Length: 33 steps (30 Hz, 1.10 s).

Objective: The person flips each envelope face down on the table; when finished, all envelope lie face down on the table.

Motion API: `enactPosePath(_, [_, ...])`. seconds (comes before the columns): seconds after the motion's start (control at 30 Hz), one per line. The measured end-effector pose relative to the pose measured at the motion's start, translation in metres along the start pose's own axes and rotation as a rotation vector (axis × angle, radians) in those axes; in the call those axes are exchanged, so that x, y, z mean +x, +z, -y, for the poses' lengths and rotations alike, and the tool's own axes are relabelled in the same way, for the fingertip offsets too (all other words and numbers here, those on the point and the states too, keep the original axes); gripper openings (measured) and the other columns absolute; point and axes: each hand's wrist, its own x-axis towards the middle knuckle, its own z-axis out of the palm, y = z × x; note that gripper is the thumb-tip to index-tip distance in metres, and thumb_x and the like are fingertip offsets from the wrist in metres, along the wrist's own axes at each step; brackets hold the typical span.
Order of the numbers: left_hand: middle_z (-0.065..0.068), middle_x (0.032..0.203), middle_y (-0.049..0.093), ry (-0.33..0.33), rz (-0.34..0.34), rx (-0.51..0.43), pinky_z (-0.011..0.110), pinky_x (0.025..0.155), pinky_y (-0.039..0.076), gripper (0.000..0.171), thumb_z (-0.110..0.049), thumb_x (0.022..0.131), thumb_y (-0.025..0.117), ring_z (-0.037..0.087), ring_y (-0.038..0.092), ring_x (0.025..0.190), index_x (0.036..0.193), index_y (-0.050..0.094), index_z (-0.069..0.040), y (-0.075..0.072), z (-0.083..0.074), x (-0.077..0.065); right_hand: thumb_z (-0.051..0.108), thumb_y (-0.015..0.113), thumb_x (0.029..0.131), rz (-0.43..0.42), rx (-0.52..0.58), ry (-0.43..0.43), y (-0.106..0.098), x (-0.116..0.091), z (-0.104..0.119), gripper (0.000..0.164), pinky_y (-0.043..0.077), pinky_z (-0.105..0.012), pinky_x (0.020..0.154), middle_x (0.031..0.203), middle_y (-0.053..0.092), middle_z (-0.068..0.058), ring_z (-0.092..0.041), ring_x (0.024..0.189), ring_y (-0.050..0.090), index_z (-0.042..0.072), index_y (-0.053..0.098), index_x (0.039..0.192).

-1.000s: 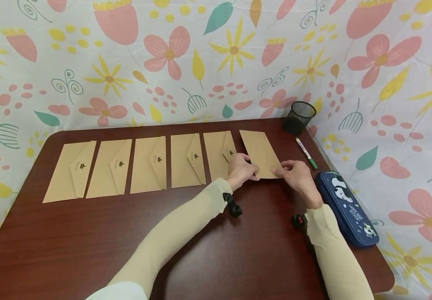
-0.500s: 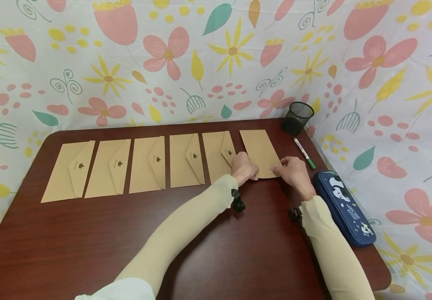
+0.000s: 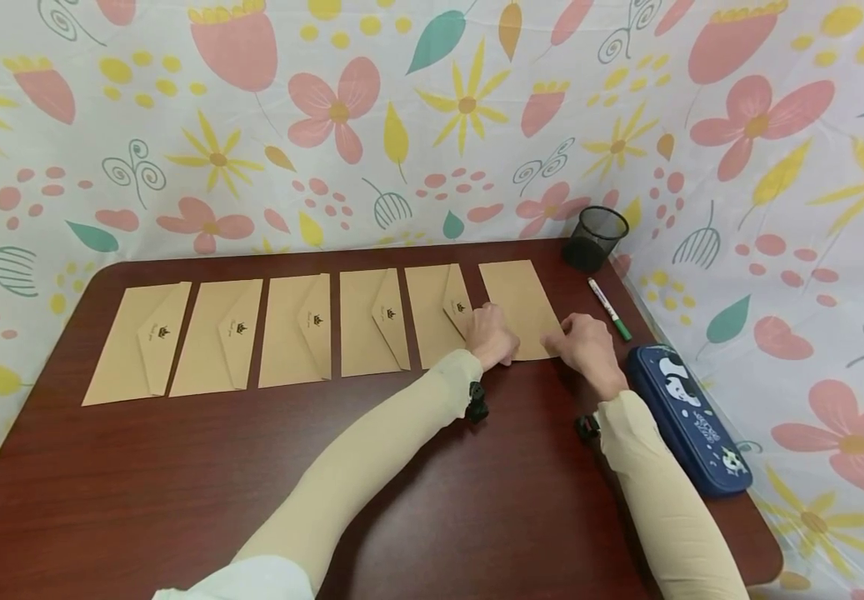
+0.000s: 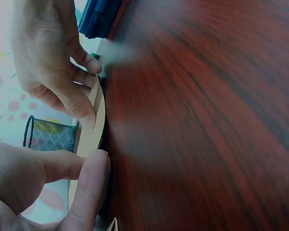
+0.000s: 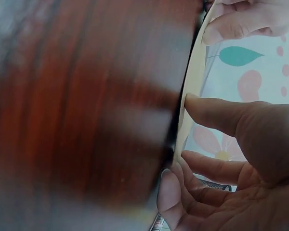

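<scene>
A plain kraft-paper envelope [image 3: 520, 300] lies at the right end of a row, its smooth side up. My left hand [image 3: 491, 335] pinches its near edge at the left corner. At the right corner, my right hand [image 3: 589, 346] pinches the same edge, thumb on top. In the left wrist view the envelope's edge [image 4: 100, 115] bows a little off the wood between the two hands. The right wrist view shows the right thumb [image 5: 216, 113] on the paper, with fingers at its edge. To the left, several matching envelopes [image 3: 300, 329] lie with crown-printed flaps up.
A black mesh pen cup [image 3: 595, 239] stands at the back right corner of the brown table [image 3: 432, 517]. A green-capped marker [image 3: 610, 308] and a navy panda pencil case [image 3: 690, 421] lie along the right edge. Flower-patterned cloth [image 3: 252, 125] hangs behind.
My left wrist has turned and shifted slightly right, its fingers now bunched closer at the envelope's corner. My right hand has barely moved; the envelope stays nearly in place.
</scene>
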Motion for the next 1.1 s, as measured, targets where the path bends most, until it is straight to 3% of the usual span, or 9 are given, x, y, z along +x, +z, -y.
enactPosePath(0.07, [0.004, 0.052, 0.068, 0.013, 0.002, -0.023, 0.025, 0.042, 0.051, 0.053, 0.000, 0.081, 0.078, 0.014, 0.064, 0.037, 0.131, 0.060, 0.003, -0.001, 0.000, -0.002, 0.044, 0.076, 0.095, -0.011, -0.003, 0.005, 0.011, 0.019, -0.017, 0.050, 0.058, -0.056, 0.092, 0.123, 0.072, -0.026, -0.043, 0.108, 0.066, 0.001, 0.071, 0.120])
enactPosePath(0.17, [0.003, 0.049, 0.066, 0.029, -0.006, -0.040, 0.025, 0.044, 0.051, 0.060, 0.000, 0.082, 0.077, 0.015, 0.064, 0.037, 0.138, 0.054, 0.005, 0.000, 0.002, -0.004, 0.049, 0.079, 0.092, -0.045, -0.017, -0.024, 0.026, 0.043, -0.042, 0.048, 0.058, -0.053, 0.085, 0.116, 0.073, -0.022, -0.040, 0.103, 0.067, 0.006, 0.072, 0.112])
enactPosePath(0.27, [0.002, 0.047, 0.064, 0.053, -0.027, -0.060, 0.026, 0.045, 0.051, 0.063, 0.000, 0.083, 0.074, 0.014, 0.063, 0.037, 0.142, 0.052, 0.006, 0.001, 0.004, -0.006, 0.050, 0.079, 0.092, -0.068, -0.010, -0.048, 0.027, 0.040, -0.041, 0.049, 0.058, -0.052, 0.083, 0.113, 0.074, -0.021, -0.040, 0.101, 0.067, 0.005, 0.070, 0.111])
enactPosePath(0.43, [0.003, 0.060, 0.072, 0.114, -0.055, -0.130, 0.025, 0.052, 0.055, 0.047, -0.007, 0.088, 0.074, 0.013, 0.066, 0.044, 0.134, 0.064, -0.002, -0.013, 0.006, -0.024, 0.040, 0.075, 0.097, -0.091, 0.065, -0.090, 0.004, -0.013, 0.006, 0.051, 0.057, -0.053, 0.088, 0.111, 0.075, -0.024, -0.041, 0.102, 0.068, -0.004, 0.068, 0.123])
enactPosePath(0.57, [0.003, 0.074, 0.078, 0.162, -0.064, -0.178, 0.022, 0.060, 0.058, 0.033, -0.019, 0.098, 0.074, 0.009, 0.070, 0.050, 0.128, 0.070, -0.006, -0.038, 0.005, -0.049, 0.034, 0.072, 0.102, -0.093, 0.103, -0.127, -0.005, -0.046, 0.040, 0.053, 0.057, -0.054, 0.094, 0.115, 0.076, -0.025, -0.039, 0.105, 0.071, -0.007, 0.065, 0.136])
enactPosePath(0.77, [0.010, 0.085, 0.078, 0.205, -0.075, -0.263, 0.028, 0.060, 0.062, 0.024, -0.014, 0.103, 0.070, 0.021, 0.077, 0.060, 0.122, 0.070, 0.001, -0.071, 0.007, -0.083, 0.031, 0.074, 0.103, -0.077, 0.126, -0.195, 0.003, -0.062, 0.069, 0.051, 0.059, -0.054, 0.097, 0.110, 0.081, -0.021, -0.037, 0.104, 0.074, -0.006, 0.067, 0.137])
enactPosePath(0.8, [0.007, 0.085, 0.078, 0.230, -0.101, -0.249, 0.026, 0.062, 0.061, 0.023, -0.019, 0.103, 0.071, 0.019, 0.077, 0.064, 0.119, 0.072, -0.002, -0.066, 0.016, -0.076, 0.031, 0.075, 0.102, -0.076, 0.129, -0.211, 0.006, -0.063, 0.073, 0.051, 0.059, -0.054, 0.097, 0.109, 0.081, -0.021, -0.037, 0.103, 0.075, -0.006, 0.068, 0.136])
enactPosePath(0.97, [0.005, 0.097, 0.083, 0.242, -0.163, -0.192, 0.028, 0.076, 0.061, 0.020, -0.021, 0.100, 0.073, 0.016, 0.079, 0.083, 0.112, 0.076, -0.006, -0.079, 0.029, -0.086, 0.035, 0.077, 0.100, -0.073, 0.122, -0.305, 0.025, -0.056, 0.083, 0.046, 0.059, -0.046, 0.091, 0.100, 0.080, -0.015, -0.030, 0.095, 0.073, -0.003, 0.074, 0.125])
enactPosePath(1.1, [0.008, 0.102, 0.085, 0.219, -0.195, -0.182, 0.033, 0.079, 0.062, 0.017, -0.015, 0.098, 0.073, 0.023, 0.080, 0.091, 0.111, 0.079, -0.006, -0.093, 0.033, -0.099, 0.034, 0.077, 0.098, -0.039, 0.100, -0.340, 0.039, -0.049, 0.094, 0.036, 0.055, -0.039, 0.080, 0.090, 0.076, -0.010, -0.025, 0.085, 0.068, 0.001, 0.077, 0.111])
